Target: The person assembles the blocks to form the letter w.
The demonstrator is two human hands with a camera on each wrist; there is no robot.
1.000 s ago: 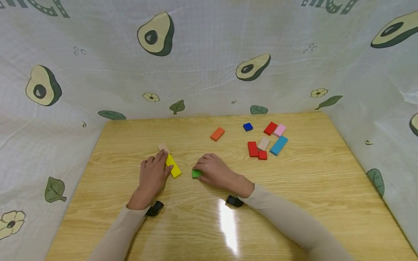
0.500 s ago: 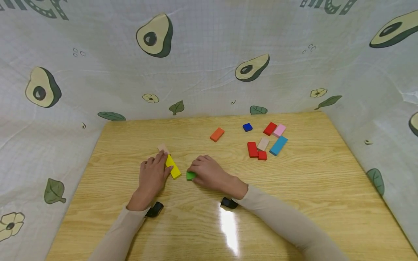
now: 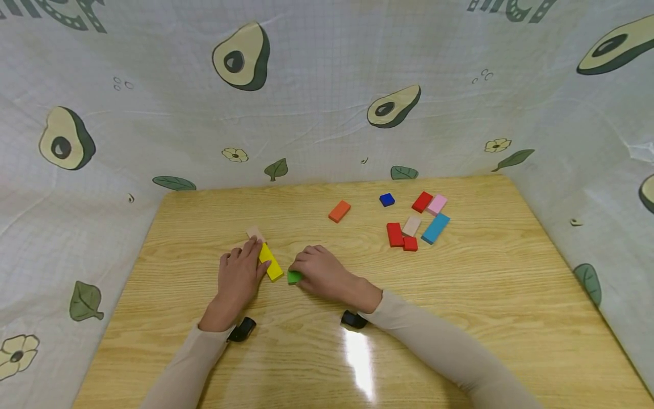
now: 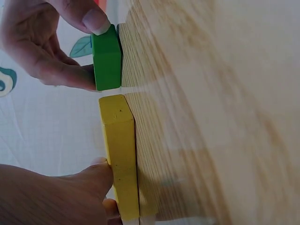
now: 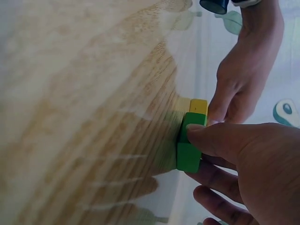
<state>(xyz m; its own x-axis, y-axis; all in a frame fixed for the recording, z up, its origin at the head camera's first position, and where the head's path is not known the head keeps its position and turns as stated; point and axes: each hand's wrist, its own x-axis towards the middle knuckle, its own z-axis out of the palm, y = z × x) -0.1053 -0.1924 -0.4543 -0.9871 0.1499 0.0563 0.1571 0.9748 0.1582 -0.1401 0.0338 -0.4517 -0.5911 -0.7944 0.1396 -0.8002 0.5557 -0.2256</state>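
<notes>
In the head view my left hand (image 3: 239, 276) rests over a long yellow block (image 3: 272, 264), its fingers fairly straight. Its thumb (image 4: 96, 176) touches the yellow block in the left wrist view. Just beyond the fingertips lies a beige block (image 3: 255, 232), in line with the yellow one and partly hidden. My right hand (image 3: 322, 271) pinches a green block (image 5: 188, 157) between thumb and fingers, low at the table surface. A small gap separates the green block from the near end of the yellow block in the left wrist view.
An orange block (image 3: 339, 211) and a small blue block (image 3: 386, 199) lie toward the back of the wooden table (image 3: 460, 295). Right of them sit several blocks, among them a red (image 3: 395, 234), a pink (image 3: 436, 204) and a light blue one (image 3: 436, 229). Printed cloth (image 3: 317, 68) encloses the table.
My right hand has slid left with the green block, bringing it closer to the yellow block. The left hand and the yellow block have stayed in place.
</notes>
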